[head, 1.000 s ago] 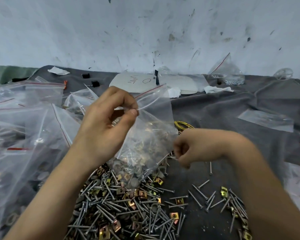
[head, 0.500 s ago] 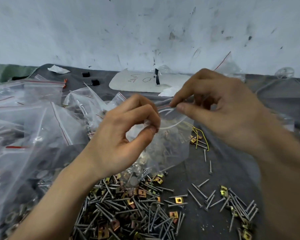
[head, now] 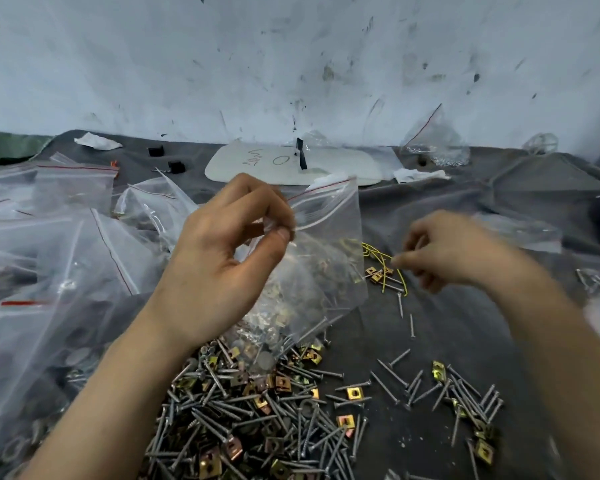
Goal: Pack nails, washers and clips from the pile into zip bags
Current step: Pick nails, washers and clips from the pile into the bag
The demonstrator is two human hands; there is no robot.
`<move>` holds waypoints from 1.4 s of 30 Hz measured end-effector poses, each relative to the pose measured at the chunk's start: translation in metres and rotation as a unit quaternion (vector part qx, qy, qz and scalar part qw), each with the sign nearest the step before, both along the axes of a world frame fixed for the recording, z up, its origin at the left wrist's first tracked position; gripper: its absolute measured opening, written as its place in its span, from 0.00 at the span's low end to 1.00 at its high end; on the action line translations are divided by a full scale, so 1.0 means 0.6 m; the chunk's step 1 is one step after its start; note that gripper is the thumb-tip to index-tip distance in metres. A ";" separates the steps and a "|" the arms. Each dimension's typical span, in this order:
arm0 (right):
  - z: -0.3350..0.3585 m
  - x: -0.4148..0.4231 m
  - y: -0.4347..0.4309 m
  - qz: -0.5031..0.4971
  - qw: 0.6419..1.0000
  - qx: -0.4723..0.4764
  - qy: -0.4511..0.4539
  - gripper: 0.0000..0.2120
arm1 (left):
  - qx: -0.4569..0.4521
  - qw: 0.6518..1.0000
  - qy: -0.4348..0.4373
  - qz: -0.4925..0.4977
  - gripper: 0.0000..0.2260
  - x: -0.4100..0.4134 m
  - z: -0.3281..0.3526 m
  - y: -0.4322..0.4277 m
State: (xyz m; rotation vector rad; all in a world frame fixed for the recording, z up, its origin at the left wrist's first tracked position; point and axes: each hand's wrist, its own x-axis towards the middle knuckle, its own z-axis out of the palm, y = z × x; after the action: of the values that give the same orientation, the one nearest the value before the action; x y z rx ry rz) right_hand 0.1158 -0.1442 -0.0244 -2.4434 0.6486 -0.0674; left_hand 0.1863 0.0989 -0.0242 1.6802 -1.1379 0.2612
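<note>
L hand pinches zip bag top w/ thumb + forefinger; bag holds mixed hardware. R hand blurred, fingers curled; can't tell grip.

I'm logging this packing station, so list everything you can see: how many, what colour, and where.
zip bag: one, clear with a red strip, centre, partly filled, held over the pile
pile of nails, washers and clips: many, grey and brass, bottom centre
loose nails: a scatter, grey, lower right
filled bags: several, clear, left
yellow wire: one, yellow, by the right hand
white board: one, white with handwritten marks, back centre
black blocks: two, black, back left
cloth: one, dark grey, under everything
left hand: pinches the zip bag's top edge
right hand: blurred, fingers curled, above the cloth; hold unclear
</note>
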 end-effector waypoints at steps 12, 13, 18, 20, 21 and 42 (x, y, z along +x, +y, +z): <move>-0.051 -0.015 0.006 0.055 0.997 -0.006 0.056 0.02 | 0.041 0.999 0.022 -0.004 0.05 0.001 -0.006 0.001; -0.026 -0.017 0.012 0.062 0.997 0.044 -0.022 0.04 | 0.043 0.999 0.017 -0.008 0.05 0.000 -0.006 -0.001; 0.090 -0.025 0.061 0.134 0.909 0.193 -0.343 0.10 | 0.054 0.998 -0.003 -0.034 0.06 -0.008 -0.012 -0.010; 0.104 -0.029 0.080 0.166 0.920 0.101 -0.341 0.08 | 0.053 0.998 -0.010 -0.041 0.07 -0.010 -0.012 -0.011; 0.105 -0.032 0.085 0.184 0.930 0.045 -0.315 0.06 | 0.052 0.998 -0.013 -0.043 0.07 -0.011 -0.011 -0.011; -0.088 0.000 -0.002 -0.007 0.996 -0.057 -0.063 0.06 | 0.036 0.999 -0.007 -0.033 0.06 -0.003 -0.011 -0.008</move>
State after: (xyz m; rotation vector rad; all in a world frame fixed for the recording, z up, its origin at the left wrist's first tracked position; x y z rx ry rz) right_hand 0.1158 -0.1456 -0.0773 -2.5203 0.6206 -0.2699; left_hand 0.1843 0.0939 -0.0310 1.7025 -1.2240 0.1922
